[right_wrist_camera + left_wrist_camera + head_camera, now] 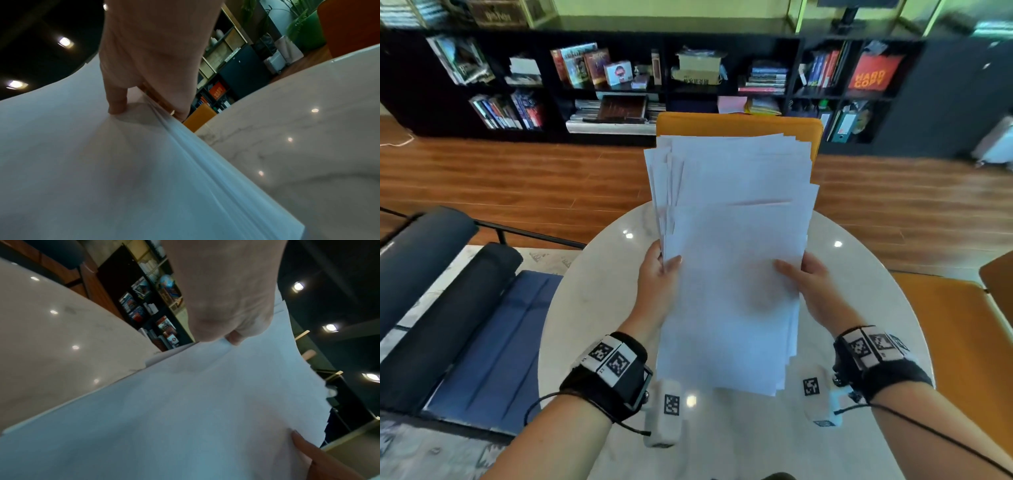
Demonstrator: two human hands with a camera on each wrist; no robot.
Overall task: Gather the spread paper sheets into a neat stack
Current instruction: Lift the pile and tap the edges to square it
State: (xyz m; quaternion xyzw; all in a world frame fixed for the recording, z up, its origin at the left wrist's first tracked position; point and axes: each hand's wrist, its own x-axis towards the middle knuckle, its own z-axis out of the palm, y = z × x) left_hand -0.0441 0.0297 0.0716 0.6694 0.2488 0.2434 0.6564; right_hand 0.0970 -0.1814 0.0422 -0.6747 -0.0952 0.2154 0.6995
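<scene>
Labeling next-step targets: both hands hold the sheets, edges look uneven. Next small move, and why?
Probably stand the paper sheets on their near edge and tap them on the table. The left hand and right hand already grip opposite sides, but the far edges fan out unevenly at the upper left, so the stack is not yet square.

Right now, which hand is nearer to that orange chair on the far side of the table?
Neither, clearly. The left hand grips the papers' left edge, the right hand their right edge, and the orange chair stands beyond both.
</scene>
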